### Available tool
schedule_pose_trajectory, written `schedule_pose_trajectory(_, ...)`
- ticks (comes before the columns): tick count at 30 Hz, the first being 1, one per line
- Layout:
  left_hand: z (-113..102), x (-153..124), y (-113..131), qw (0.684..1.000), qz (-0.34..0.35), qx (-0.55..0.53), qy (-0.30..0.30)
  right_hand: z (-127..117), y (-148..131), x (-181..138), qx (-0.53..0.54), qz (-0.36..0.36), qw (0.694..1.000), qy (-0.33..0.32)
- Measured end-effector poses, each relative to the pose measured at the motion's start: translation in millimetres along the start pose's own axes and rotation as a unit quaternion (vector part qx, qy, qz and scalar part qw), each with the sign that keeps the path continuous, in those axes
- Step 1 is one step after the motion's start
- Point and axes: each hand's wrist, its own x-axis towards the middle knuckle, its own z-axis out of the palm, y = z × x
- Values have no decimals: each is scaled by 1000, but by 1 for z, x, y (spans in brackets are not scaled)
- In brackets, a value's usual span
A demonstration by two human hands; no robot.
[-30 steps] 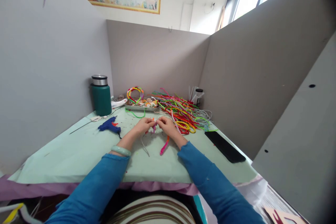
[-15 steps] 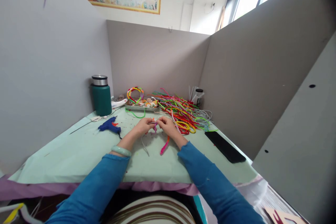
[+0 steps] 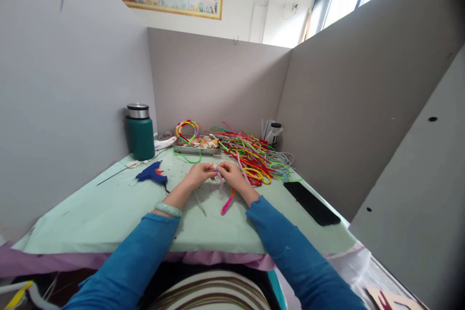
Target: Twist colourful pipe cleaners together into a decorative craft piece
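My left hand (image 3: 198,174) and my right hand (image 3: 229,175) meet over the middle of the green table cover (image 3: 101,213), fingers pinched together on a thin pink pipe cleaner (image 3: 219,178) held between them. A pink and orange pipe cleaner (image 3: 228,202) lies on the cover just below my right hand. A thin grey wire (image 3: 200,202) lies below my left hand. A pale green bangle (image 3: 167,209) sits on my left wrist.
A blue glue gun (image 3: 151,174) lies left of my hands, a green flask (image 3: 140,131) behind it. A metal tray (image 3: 196,146) with small pieces and a multicoloured ring (image 3: 186,129) stands at the back. A heap of coloured pipe cleaners (image 3: 250,152) spreads right; a black phone (image 3: 311,202) lies near the right partition.
My fingers have shifted slightly on the pink pipe cleaner, whose loose end now hangs a bit more to the right. The arms stay where they were.
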Motion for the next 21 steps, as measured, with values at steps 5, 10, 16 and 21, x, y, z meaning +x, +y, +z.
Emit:
schedule_pose_trajectory(5,-1,4,-8,1000,-16,13,-4,0,-1,0,7,-2,1000,-5)
schedule_pose_trajectory(10,-1,7,-14,999,-21,35,-2,1,-1,-1,5,-6,1000,-14)
schedule_pose_trajectory(16,0,6,-14,999,-18,36,2,2,2,-2,-9,-13,1000,-20)
schedule_pose_trajectory(21,-2,4,-9,999,-18,44,9,1,-1,-4,-33,-40,998,-27)
